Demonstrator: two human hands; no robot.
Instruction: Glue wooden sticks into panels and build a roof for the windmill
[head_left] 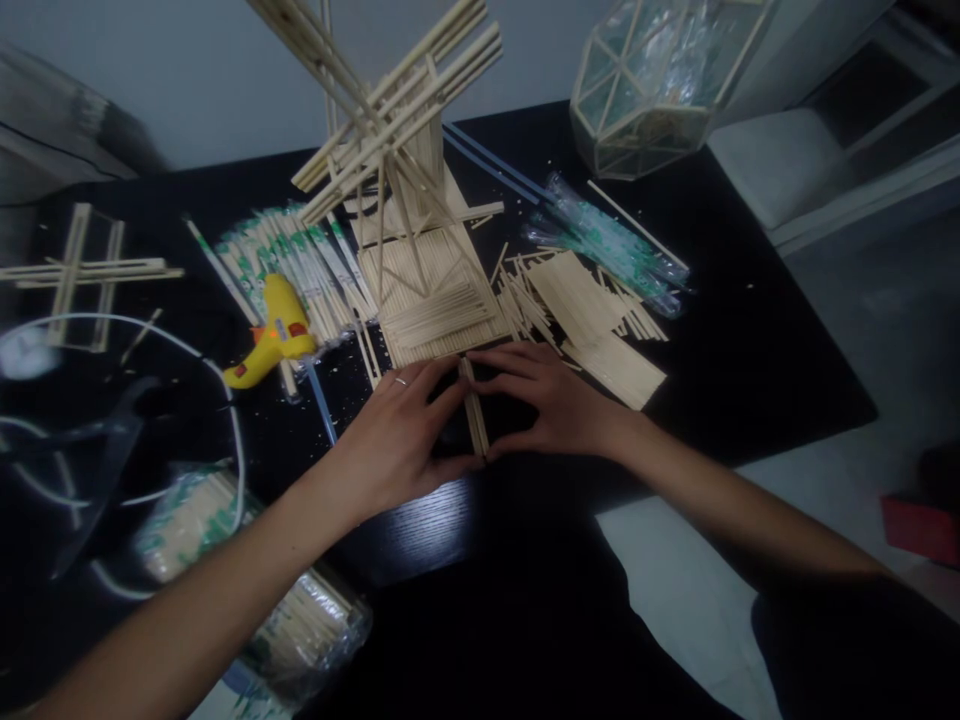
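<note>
A short bundle of wooden sticks lies between my two hands, close to the front of the black table. My left hand, with a ring on one finger, grips it from the left with thumb and fingers. From the right, my right hand presses on the same sticks with thumb and fingertips. Just beyond my fingers stands a windmill-like model built of sticks, with crossed blades on top and a flat slatted base. A yellow glue gun lies left of my left hand, resting on wrapped chopsticks.
Loose cut sticks and flat stick panels lie at the right, near plastic wrappers. A faceted terrarium stands at the back right. Pliers, a white cable, a stick cross and bagged chopsticks occupy the left.
</note>
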